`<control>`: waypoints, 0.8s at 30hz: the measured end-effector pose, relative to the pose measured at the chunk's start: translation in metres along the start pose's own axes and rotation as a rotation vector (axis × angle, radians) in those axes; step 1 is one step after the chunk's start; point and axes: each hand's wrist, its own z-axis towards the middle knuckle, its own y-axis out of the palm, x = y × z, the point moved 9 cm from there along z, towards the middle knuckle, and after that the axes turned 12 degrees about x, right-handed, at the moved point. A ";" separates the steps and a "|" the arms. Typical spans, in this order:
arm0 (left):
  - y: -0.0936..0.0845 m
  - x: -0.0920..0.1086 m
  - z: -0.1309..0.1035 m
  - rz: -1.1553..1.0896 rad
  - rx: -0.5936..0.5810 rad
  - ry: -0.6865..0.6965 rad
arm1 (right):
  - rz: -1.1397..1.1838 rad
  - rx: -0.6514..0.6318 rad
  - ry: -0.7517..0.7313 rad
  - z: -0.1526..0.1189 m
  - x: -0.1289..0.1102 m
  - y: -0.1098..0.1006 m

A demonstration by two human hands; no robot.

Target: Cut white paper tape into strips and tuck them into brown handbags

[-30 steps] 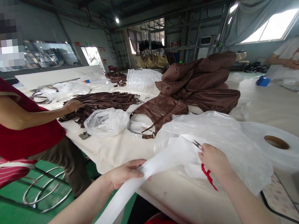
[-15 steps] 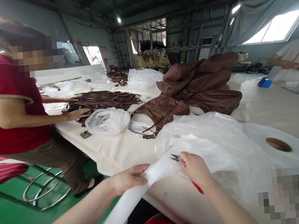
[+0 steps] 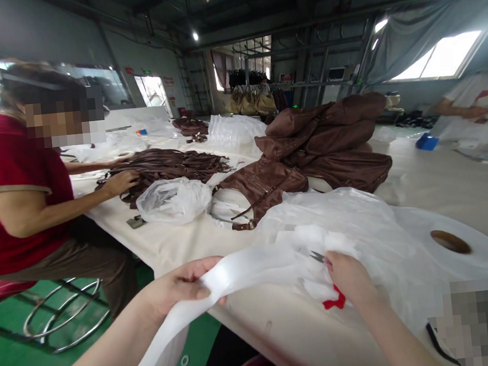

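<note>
Clasping a white strip (image 3: 252,267) in the left hand (image 3: 183,285) at seven o'clock; grasping open-bladed scissors (image 3: 318,256) in the right hand (image 3: 347,273), above the desk (image 3: 256,308), below brown bags (image 3: 325,135) toward two o'clock.

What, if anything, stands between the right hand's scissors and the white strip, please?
Nothing visible does. The left hand holds the white strip, and the scissors in the right hand point towards it with no other object between.

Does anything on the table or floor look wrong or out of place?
A small pale ring lies alone on the green floor beside the table; perhaps it was dropped. I see nothing spilled or damaged.
</note>
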 end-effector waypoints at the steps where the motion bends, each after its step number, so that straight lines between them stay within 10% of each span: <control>1: 0.006 0.005 0.004 -0.006 -0.008 0.015 | 0.002 0.000 -0.001 -0.002 -0.001 -0.002; 9: 0.073 0.038 0.049 -0.055 -0.145 0.119 | -0.030 0.158 0.133 -0.042 0.022 -0.052; 13: 0.098 0.019 0.075 0.014 -0.266 0.051 | -0.023 0.153 0.138 -0.070 0.027 -0.054; 19: 0.068 -0.073 0.105 0.337 -0.122 -0.247 | -0.017 0.037 0.093 -0.108 0.041 -0.023; 24: 0.043 -0.094 0.098 0.372 0.036 -0.279 | -0.042 0.252 0.093 -0.123 0.038 -0.051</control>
